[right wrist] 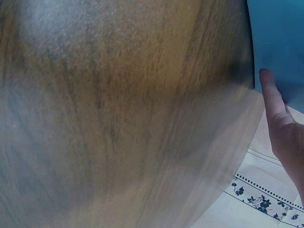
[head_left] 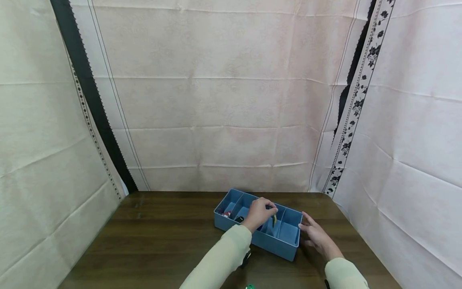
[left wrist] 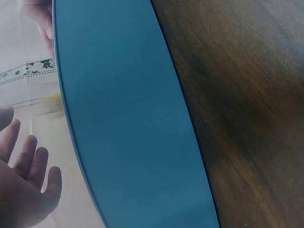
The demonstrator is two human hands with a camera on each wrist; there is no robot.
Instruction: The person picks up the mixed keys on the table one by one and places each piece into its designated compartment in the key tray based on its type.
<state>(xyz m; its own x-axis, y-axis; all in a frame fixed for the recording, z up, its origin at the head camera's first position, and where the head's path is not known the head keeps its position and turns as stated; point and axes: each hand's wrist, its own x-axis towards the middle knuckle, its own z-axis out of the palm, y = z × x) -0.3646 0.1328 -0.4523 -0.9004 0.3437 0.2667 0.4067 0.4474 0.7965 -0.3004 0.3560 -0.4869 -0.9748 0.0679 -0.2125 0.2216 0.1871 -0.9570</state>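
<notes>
A blue divided box stands at an angle on the table. My left hand hovers over its right-hand compartments. In the left wrist view that hand has its fingers spread and relaxed. A small yellowish item shows just below the fingertips; in the left wrist view it is a yellow blur, apart from the fingers, its kind unclear. With extended fingers, my right hand touches the box's right end; its thumb lies along the blue wall in the right wrist view.
Inside the leftmost compartment lies a red and white item, and a black item sits in the neighbouring one. A bit of something green shows at the brown wooden table's near side. Pale cloth hangs around the table.
</notes>
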